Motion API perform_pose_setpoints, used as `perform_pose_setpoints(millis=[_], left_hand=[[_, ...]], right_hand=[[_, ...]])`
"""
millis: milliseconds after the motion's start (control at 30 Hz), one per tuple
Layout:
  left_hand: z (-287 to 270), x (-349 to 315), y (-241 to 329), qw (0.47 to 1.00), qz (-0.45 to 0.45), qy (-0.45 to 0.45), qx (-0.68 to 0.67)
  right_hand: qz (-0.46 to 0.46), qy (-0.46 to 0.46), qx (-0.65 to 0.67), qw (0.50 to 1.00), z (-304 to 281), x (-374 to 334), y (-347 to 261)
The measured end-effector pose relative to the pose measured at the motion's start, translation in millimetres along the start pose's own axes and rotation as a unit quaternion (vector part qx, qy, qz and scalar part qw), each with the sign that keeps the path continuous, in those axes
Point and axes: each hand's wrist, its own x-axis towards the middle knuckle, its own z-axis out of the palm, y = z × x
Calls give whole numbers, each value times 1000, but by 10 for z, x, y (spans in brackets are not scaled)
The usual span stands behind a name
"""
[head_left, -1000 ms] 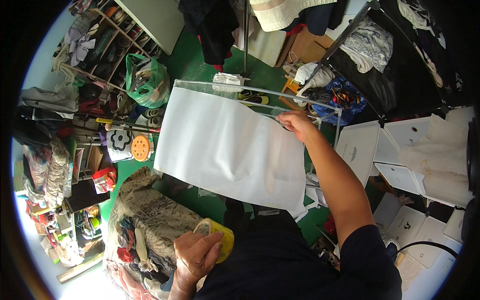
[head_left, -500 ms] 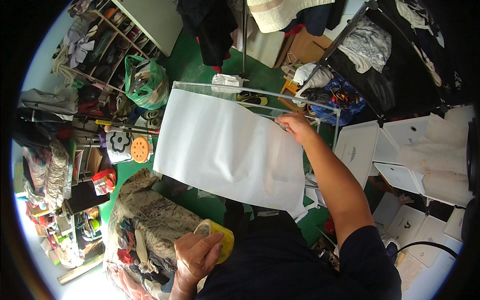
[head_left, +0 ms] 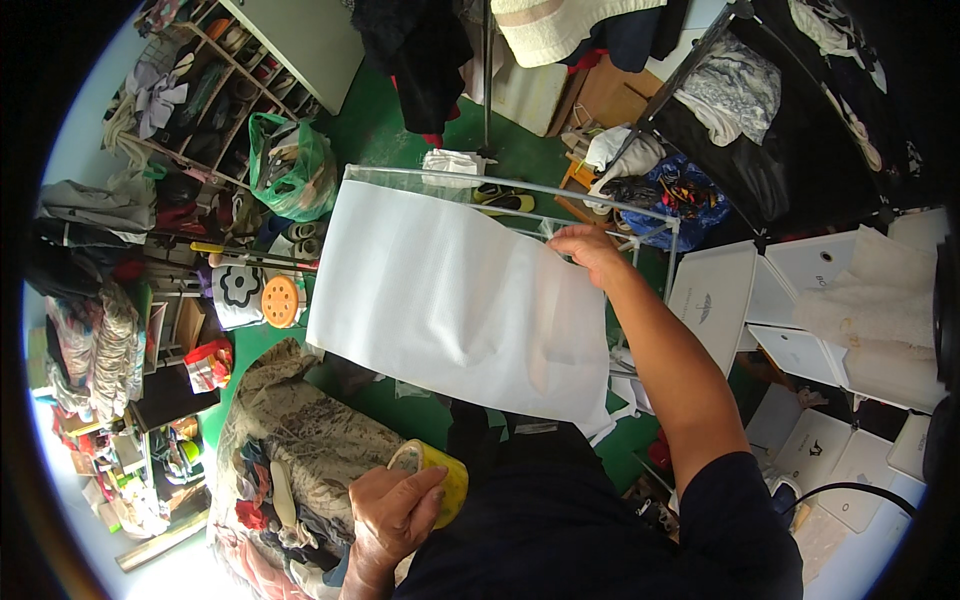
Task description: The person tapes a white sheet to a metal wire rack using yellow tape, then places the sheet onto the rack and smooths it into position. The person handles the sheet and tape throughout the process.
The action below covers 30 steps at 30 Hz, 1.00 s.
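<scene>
A large white sheet [head_left: 450, 290], smooth and slightly rippled, lies over a grey tubular frame [head_left: 510, 187] in front of me. My right hand [head_left: 590, 252] reaches to the sheet's far right edge, its fingers closed on that edge beside a frame tube. A small translucent piece [head_left: 548, 229] shows at the fingertips; I cannot tell whether it is tape. Low in the view, close to my body, my left hand [head_left: 388, 508] grips a yellow roll of tape [head_left: 452, 485] with a pale core. My fingers cover part of the roll.
A camouflage-patterned cover [head_left: 300, 400] with clothes on it is at the near left. An orange round stool top [head_left: 282, 300] and a green plastic bag [head_left: 292, 165] stand left of the frame. White boxes [head_left: 712, 300] are stacked at the right. Shoes [head_left: 505, 197] lie beyond the sheet.
The fingers of my right hand have shifted slightly at the sheet's edge, and the translucent piece beside them shows more clearly. My left hand and the tape roll stay nearly still.
</scene>
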Motion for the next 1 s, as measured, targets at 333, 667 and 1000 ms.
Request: perform_pose_setpoints(millis=[333, 667, 1000], left_hand=[[2, 3, -30, 1000, 21, 11, 16], [-7, 4, -41, 1000, 22, 12, 9], [-9, 21, -38, 1000, 20, 13, 11]], right_hand=[[-20, 0, -31, 999, 32, 1, -2], [-72, -5, -29, 997, 17, 36, 44], [-39, 10, -27, 999, 29, -11, -11]])
